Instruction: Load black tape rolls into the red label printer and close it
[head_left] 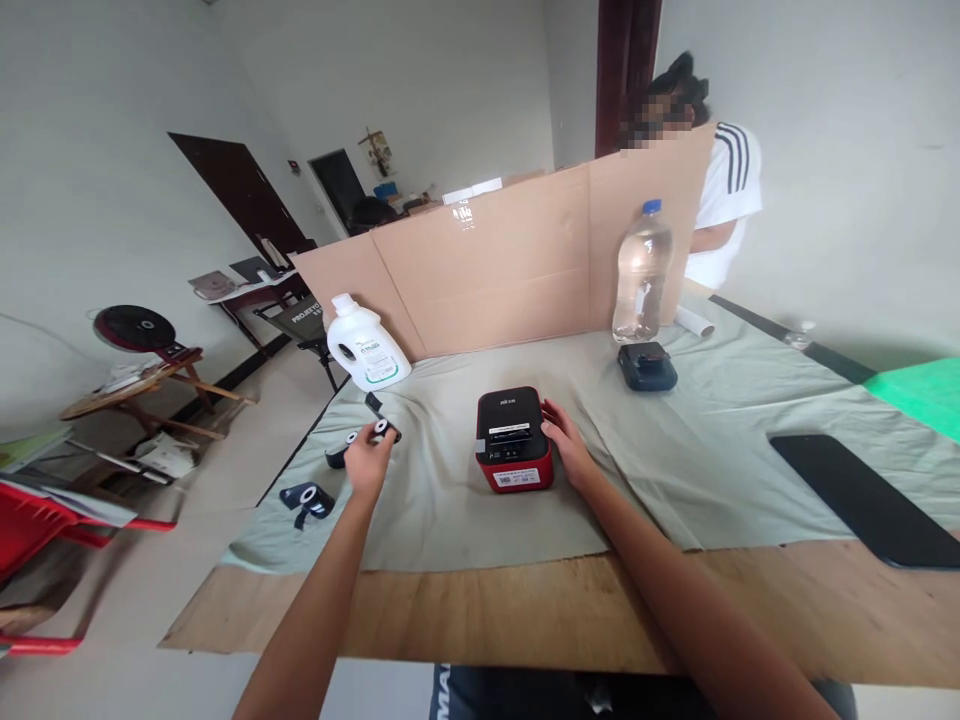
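A small red and black label printer stands on the pale green cloth in the middle of the table. My right hand rests against its right side, fingers curled on the casing. My left hand is out to the left, fingers closed on a small black roll with a white core. Another black roll lies just left of that hand. A third roll with a loose black strip lies near the cloth's left edge.
A white detergent bottle stands at the back left and a clear water bottle at the back right beside a dark small device. A cardboard screen walls the rear, with a person behind it. A black phone lies right.
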